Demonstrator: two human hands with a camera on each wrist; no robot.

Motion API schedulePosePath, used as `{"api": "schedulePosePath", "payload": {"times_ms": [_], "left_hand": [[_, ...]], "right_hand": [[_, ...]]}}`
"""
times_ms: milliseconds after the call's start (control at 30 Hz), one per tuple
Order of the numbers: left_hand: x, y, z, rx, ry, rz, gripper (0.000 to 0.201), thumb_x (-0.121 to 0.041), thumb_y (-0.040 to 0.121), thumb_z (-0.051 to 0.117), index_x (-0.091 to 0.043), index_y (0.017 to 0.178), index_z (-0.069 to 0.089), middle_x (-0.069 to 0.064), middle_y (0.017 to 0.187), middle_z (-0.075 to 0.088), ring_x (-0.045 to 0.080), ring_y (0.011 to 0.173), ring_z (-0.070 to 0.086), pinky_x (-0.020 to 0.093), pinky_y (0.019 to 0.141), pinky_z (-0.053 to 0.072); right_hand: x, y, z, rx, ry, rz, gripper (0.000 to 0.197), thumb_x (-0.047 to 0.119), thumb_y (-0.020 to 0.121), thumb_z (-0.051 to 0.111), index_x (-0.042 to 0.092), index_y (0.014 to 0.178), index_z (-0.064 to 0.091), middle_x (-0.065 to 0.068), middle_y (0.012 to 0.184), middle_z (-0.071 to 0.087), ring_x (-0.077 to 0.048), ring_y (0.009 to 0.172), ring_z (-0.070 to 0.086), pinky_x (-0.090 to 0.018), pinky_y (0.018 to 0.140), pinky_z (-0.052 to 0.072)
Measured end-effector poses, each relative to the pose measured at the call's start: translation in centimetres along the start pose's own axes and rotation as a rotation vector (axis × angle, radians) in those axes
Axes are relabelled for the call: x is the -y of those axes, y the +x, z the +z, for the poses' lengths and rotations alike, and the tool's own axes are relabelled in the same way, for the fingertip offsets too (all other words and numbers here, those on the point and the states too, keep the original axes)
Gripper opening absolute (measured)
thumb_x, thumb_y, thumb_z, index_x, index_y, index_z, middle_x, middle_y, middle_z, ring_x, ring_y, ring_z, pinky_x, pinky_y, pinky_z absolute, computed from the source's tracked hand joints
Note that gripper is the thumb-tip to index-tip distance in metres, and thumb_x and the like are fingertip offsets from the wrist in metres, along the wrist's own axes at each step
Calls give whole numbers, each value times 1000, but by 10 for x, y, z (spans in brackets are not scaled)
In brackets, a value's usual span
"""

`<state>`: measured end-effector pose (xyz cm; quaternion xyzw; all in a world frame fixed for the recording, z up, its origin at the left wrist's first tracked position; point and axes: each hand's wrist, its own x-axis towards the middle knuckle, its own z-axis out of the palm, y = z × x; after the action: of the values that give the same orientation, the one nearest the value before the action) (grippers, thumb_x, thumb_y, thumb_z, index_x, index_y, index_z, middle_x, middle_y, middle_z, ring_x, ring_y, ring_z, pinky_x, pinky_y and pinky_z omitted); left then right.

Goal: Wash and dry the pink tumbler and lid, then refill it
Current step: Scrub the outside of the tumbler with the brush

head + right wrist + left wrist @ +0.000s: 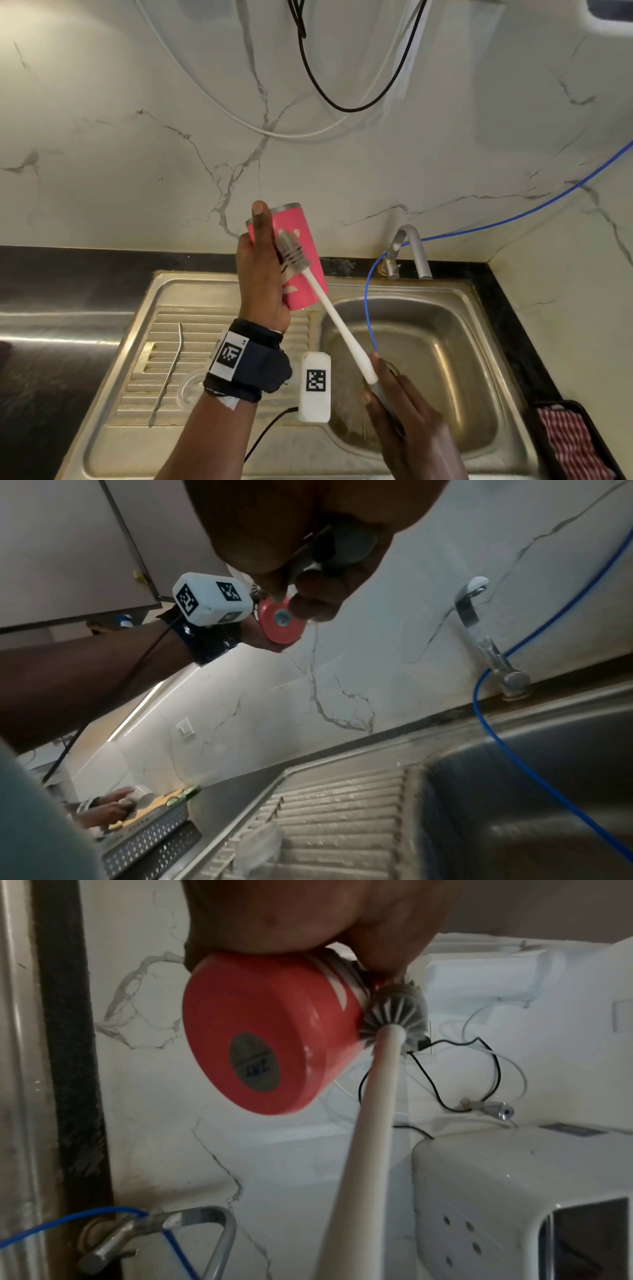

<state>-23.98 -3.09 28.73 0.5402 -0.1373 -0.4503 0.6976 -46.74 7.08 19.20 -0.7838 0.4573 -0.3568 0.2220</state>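
My left hand (260,270) grips the pink tumbler (301,274) and holds it tilted above the sink's drainboard (144,377), its steel rim towards the wall. The tumbler's base (253,1053) faces the left wrist camera. My right hand (394,404) holds the grey end of a long white bottle brush (337,318). The brush's grey bristle head (293,251) lies against the tumbler's outer side (394,1015). A clear lid (193,389) rests on the drainboard beside a bent metal straw (168,373).
The steel basin (445,359) lies at the right, with the tap (411,250) behind it and a blue hose (368,308) hanging into it. A red checked cloth (575,442) sits in a black tray at the far right. Cables hang on the marble wall.
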Motion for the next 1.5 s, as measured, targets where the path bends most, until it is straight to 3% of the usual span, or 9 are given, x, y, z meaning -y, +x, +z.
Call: {"api": "schedulePosePath", "payload": {"times_ms": [167,367,533,633,733,933,1100,1300,1500], "left_hand": [[20,-14,15,-7,58,-13,69,-92,84,51,-33,120,59,6,116,72,32,109,73,62,93,60],[4,-1,8,-68,1,45,78,-85,82,50,-24,130,55,6,114,70,28,106,72,56,96,61],[17,-14,17,-52,68,-4,59,-81,92,46,-29,119,55,9,113,66,31,106,69,53,89,62],[12,-13,17,-53,63,34,68,-88,82,47,-31,119,56,7,113,67,31,107,70,60,97,59],[7,0,9,-88,20,52,87,-91,76,49,-24,130,56,7,114,70,31,107,72,59,95,60],[16,-11,15,-67,111,24,54,-77,97,45,-27,112,55,2,100,60,21,92,63,48,87,58],[6,2,5,-82,29,43,73,-82,91,47,-22,132,54,6,111,70,29,103,74,56,92,61],[19,-16,17,-49,111,25,66,-81,94,43,-23,122,55,2,103,63,25,98,65,49,89,56],[5,3,7,-96,31,40,74,-86,82,47,-27,127,57,6,115,70,27,104,72,59,97,59]], "right_hand": [[6,27,13,-126,31,-28,54,37,100,58,32,153,48,12,88,58,-10,62,56,-27,55,49],[1,-2,2,-75,71,-17,49,47,100,58,36,147,55,17,119,63,16,89,62,1,79,44],[-2,21,4,-112,85,-15,54,32,97,64,29,150,53,18,91,58,-1,69,57,-13,64,47],[-2,16,8,-107,122,13,56,33,96,67,37,150,52,21,94,60,0,76,62,-10,70,47],[-1,-1,7,-93,139,24,55,36,92,71,41,146,57,28,115,65,19,96,61,-1,83,44],[-2,23,6,-95,140,38,56,41,96,65,38,150,51,19,93,63,-5,76,64,-12,71,47],[-1,-2,3,-69,156,62,55,41,92,69,49,144,55,28,113,69,18,97,63,-1,83,44],[0,28,4,-116,162,57,61,40,94,68,49,150,45,13,89,65,-5,72,64,-17,65,51],[-2,1,1,-85,185,84,67,20,86,84,48,141,58,25,108,72,9,90,69,-3,80,46]]}}
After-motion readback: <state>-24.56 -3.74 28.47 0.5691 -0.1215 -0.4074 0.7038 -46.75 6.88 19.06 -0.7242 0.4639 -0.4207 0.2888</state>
